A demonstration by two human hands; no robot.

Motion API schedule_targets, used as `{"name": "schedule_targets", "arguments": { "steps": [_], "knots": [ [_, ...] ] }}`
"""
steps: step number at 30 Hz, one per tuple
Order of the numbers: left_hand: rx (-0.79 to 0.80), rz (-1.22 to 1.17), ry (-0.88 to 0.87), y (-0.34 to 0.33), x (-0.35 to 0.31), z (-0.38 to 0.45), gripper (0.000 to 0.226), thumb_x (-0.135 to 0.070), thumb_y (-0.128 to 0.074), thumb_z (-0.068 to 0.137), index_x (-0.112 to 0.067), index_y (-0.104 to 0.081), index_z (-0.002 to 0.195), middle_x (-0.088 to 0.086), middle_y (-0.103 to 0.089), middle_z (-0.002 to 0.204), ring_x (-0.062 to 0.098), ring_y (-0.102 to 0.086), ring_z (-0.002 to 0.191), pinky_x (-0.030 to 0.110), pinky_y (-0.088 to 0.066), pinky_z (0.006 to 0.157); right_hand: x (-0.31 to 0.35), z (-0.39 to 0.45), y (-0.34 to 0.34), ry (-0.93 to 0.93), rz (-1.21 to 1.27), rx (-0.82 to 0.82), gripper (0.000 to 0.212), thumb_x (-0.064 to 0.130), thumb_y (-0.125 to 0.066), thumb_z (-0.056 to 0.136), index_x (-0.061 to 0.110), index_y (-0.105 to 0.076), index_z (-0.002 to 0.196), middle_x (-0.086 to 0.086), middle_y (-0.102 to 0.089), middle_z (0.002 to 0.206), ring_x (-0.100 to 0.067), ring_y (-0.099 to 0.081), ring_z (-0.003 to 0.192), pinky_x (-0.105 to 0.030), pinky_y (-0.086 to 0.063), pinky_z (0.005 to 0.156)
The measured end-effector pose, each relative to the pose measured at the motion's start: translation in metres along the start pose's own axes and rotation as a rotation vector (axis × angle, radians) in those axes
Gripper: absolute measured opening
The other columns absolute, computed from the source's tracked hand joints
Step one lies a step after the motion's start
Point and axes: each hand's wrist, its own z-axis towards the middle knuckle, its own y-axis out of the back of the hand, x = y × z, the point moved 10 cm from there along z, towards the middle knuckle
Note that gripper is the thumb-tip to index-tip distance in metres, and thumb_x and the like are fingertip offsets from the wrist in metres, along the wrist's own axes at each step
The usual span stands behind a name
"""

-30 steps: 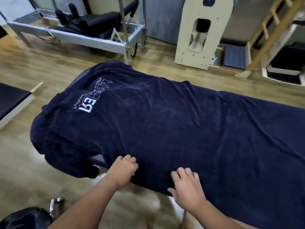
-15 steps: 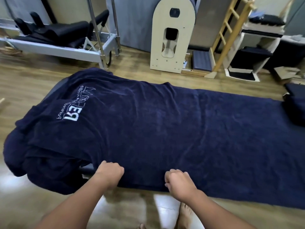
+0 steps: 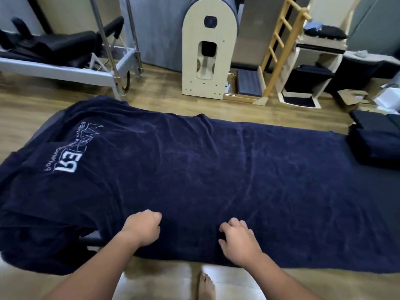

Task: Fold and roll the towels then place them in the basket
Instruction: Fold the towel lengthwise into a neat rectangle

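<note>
Since a second ago both hands went from flat on cloth to curled, bunching near edge. Navy towel (image 3: 205,169) spread lengthwise over padded bench (image 3: 385,191), left end drooping off, white logo (image 3: 69,156) near that end. Left hand (image 3: 141,228) clenched on towel's near edge; right hand (image 3: 238,239) pinching same edge just beside it. Folded dark stack (image 3: 374,146) at bench's right end. Bare foot (image 3: 206,286) below.
</note>
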Motion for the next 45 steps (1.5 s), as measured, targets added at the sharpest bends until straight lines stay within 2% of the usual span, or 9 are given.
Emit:
{"name": "schedule_targets", "arguments": {
  "steps": [12,17,22,28,32,34,36,39,45],
  "knots": [
    [-0.188,-0.143,0.413,0.062,0.125,-0.041,0.009,-0.024,-0.045,0.093,-0.019,-0.052,0.091,0.0,-0.056,0.104,0.025,-0.059,0.098,0.039,-0.051,0.078,0.126,0.091,0.035,0.358,0.019,0.105,0.053,0.041,-0.052,0.101,0.026,-0.041,0.151,0.001,-0.029,0.16,-0.025,-0.033,0.143,-0.044,-0.038,0.112],
    [-0.262,-0.203,0.569,0.077,0.204,-0.072,0.011,-0.023,-0.049,0.091,-0.017,-0.056,0.096,-0.002,-0.045,0.098,0.027,-0.052,0.106,0.046,-0.053,0.086,0.195,0.111,0.041,0.476,0.0,0.133,0.054,0.04,-0.053,0.102,0.026,-0.04,0.152,0.001,-0.031,0.158,-0.025,-0.035,0.141,-0.045,-0.038,0.112],
    [-0.338,-0.183,0.674,0.094,0.28,-0.077,0.02,-0.025,-0.05,0.093,-0.017,-0.058,0.11,0.002,-0.046,0.121,0.027,-0.043,0.116,0.041,-0.045,0.087,0.266,0.133,0.04,0.564,0.003,0.135,0.053,0.041,-0.053,0.101,0.027,-0.041,0.151,0.006,-0.036,0.154,-0.022,-0.038,0.137,-0.043,-0.041,0.11],
    [-0.427,-0.53,0.745,0.102,0.382,-0.056,0.044,-0.04,-0.056,0.093,-0.017,-0.046,0.129,0.008,-0.049,0.131,0.034,-0.048,0.125,0.056,-0.043,0.102,0.355,0.155,0.045,0.573,0.015,0.108,0.05,0.039,-0.054,0.101,0.027,-0.043,0.148,0.006,-0.044,0.145,-0.021,-0.039,0.132,-0.036,-0.043,0.108],
    [-0.38,-0.796,0.685,0.104,0.422,-0.027,0.046,-0.045,-0.066,0.09,-0.012,-0.049,0.118,0.001,-0.058,0.104,0.029,-0.059,0.108,0.036,-0.046,0.084,0.409,0.16,0.046,0.585,-0.013,0.075,0.05,0.039,-0.053,0.1,0.027,-0.045,0.147,0.005,-0.046,0.142,-0.022,-0.041,0.129,-0.038,-0.041,0.108],
    [-0.403,-0.849,0.652,0.111,0.441,-0.016,0.035,-0.044,-0.073,0.086,-0.015,-0.053,0.084,-0.004,-0.057,0.08,0.023,-0.061,0.086,0.03,-0.041,0.066,0.434,0.162,0.047,0.591,-0.024,0.053,0.048,0.039,-0.053,0.1,0.026,-0.046,0.145,0.005,-0.048,0.14,-0.023,-0.043,0.127,-0.038,-0.042,0.107],
    [-0.351,-0.834,0.566,0.118,0.447,-0.004,0.051,-0.034,-0.079,0.084,-0.019,-0.036,0.06,-0.006,-0.04,0.058,0.014,-0.045,0.058,0.029,-0.032,0.055,0.456,0.162,0.048,0.596,-0.04,0.031,0.045,0.039,-0.053,0.099,0.025,-0.048,0.142,0.004,-0.05,0.136,-0.024,-0.044,0.125,-0.039,-0.043,0.105],
    [-0.311,-0.833,0.435,0.129,0.451,0.01,0.055,-0.022,-0.079,0.083,-0.019,-0.032,0.057,-0.008,-0.031,0.05,0.01,-0.032,0.048,0.029,-0.03,0.052,0.486,0.164,0.049,0.608,-0.077,-0.008,0.043,0.044,-0.055,0.098,0.023,-0.052,0.135,0.003,-0.052,0.128,-0.024,-0.047,0.119,-0.039,-0.045,0.101],
    [-0.202,-0.961,0.148,0.153,0.42,0.025,0.03,-0.021,-0.084,0.081,-0.002,-0.063,0.072,-0.011,-0.05,0.053,0.005,-0.042,0.05,0.022,-0.037,0.055,0.519,0.173,0.049,0.531,-0.136,-0.101,0.035,0.042,-0.058,0.098,0.015,-0.055,0.121,-0.004,-0.056,0.12,-0.026,-0.055,0.111,-0.039,-0.048,0.086]
  ]
}}
